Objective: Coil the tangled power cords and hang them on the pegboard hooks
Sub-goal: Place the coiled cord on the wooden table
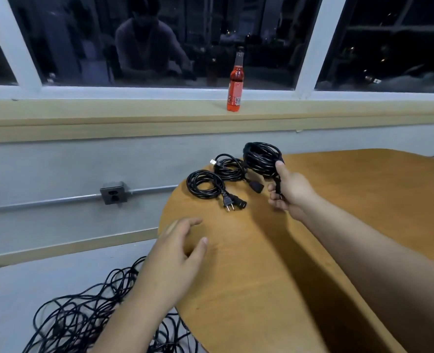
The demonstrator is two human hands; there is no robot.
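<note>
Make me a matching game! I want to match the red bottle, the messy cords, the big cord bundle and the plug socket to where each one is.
Things:
1. red bottle
2. tangled cords
3. biggest coil
4. outlet

Places:
A. on the floor
B. held in the right hand
C. standing on the window ledge
D. fixed to the wall

Pairs: 1-C, 2-A, 3-B, 4-D
</note>
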